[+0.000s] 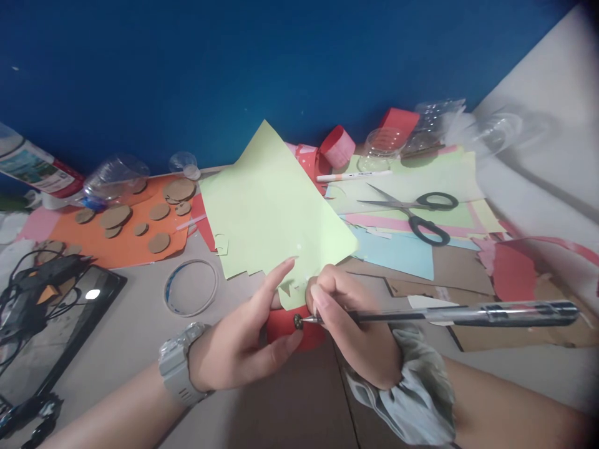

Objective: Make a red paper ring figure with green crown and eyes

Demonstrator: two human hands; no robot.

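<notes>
My right hand (358, 324) is closed around a pen (468, 313) with a clear barrel. The pen points left, and its tip touches or nearly touches a small black scribbled dot on a red paper piece (311, 337). My left hand (246, 340) wears a grey watch and holds this red piece from its left side, thumb in front and some fingers hidden behind. Just beyond both hands lies a light green sheet (276, 206) with a jaggedly cut near edge, partly behind my fingertips.
Black-handled scissors (412, 212) lie on coloured papers at right, near a white marker (353, 177). Cardboard discs (116, 217) rest on orange paper (93, 246) at left, beside a tape roll (191, 288), a black device (84, 312) and a bottle (40, 168). Behind rises a blue wall (281, 56).
</notes>
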